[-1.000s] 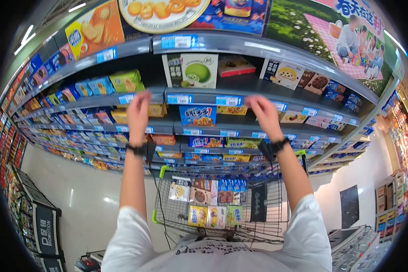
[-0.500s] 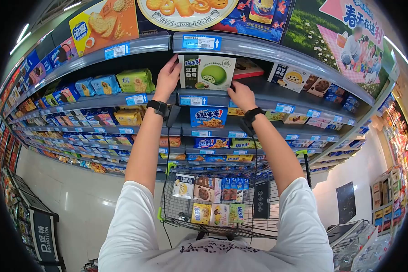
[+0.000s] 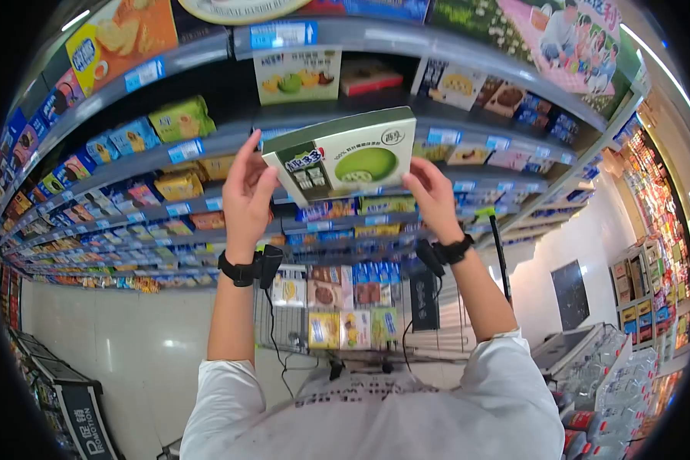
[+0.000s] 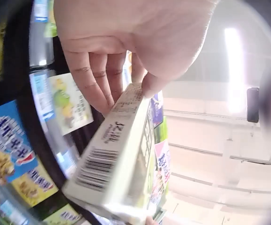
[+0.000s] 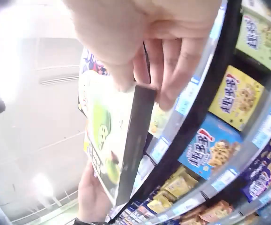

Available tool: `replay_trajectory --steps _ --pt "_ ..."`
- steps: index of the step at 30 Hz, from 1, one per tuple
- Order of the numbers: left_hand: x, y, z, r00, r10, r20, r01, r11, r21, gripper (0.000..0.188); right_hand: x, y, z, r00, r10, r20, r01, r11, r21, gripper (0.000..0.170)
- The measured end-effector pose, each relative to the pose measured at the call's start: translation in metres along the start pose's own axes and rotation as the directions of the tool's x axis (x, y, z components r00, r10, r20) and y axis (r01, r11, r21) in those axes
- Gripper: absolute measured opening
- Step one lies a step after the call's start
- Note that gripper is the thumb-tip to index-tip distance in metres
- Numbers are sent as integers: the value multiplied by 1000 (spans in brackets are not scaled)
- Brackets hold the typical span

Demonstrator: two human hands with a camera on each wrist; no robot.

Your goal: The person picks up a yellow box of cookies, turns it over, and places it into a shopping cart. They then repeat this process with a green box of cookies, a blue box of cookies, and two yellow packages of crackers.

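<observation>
A cookie box (image 3: 364,162) with a green melon-like picture is held up before the shelves, tilted so its dark top edge shows. My left hand (image 3: 247,188) grips its left end. In the left wrist view the thumb and fingers pinch the box (image 4: 108,152) beside a side panel with a barcode. At the opposite end my right hand (image 3: 435,198) pinches the box, thumb on the front face. The right wrist view shows its fingers (image 5: 177,65) behind the dark side of the box (image 5: 135,140). On the shelf behind stands another box (image 3: 297,75) with fruit pictures.
Below the hands is a shopping cart (image 3: 454,331) with several snack boxes (image 3: 323,330) inside. Packed shelves (image 3: 180,149) curve across the front. Bottles (image 3: 625,391) stand at the lower right, and a promotion stand (image 3: 84,418) is at the lower left. Cables hang from both wrists.
Both hands reached to the shelf and took hold of the green-pictured cookie box. It has come off the shelf toward me and tilted, uncovering the box with fruit pictures behind it.
</observation>
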State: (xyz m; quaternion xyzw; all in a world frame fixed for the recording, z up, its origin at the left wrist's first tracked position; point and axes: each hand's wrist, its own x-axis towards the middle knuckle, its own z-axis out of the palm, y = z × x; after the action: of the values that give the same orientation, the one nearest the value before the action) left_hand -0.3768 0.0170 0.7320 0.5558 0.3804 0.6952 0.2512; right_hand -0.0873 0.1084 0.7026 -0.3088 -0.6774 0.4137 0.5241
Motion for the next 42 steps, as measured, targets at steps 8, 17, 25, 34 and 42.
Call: replay_trajectory --steps 8,17,25,34,42 --pt "-178 -71 44 791 -612 4 606 784 -135 43 -181 45 -72 754 612 241 -643 762 79 41" --pt "-222 -35 126 691 -714 -112 704 700 -119 40 -257 43 -146 789 563 246 -606 778 165 47" --pt "-223 -10 197 746 -661 -82 665 746 31 43 -283 30 -195 870 466 160 -493 835 246 45" --pt "-228 12 216 785 -613 -95 619 784 51 42 -286 30 -221 872 449 198 -489 826 282 50" --pt "-234 11 222 786 -610 -107 613 790 4 43 -286 31 -230 872 407 274 -466 860 207 55"
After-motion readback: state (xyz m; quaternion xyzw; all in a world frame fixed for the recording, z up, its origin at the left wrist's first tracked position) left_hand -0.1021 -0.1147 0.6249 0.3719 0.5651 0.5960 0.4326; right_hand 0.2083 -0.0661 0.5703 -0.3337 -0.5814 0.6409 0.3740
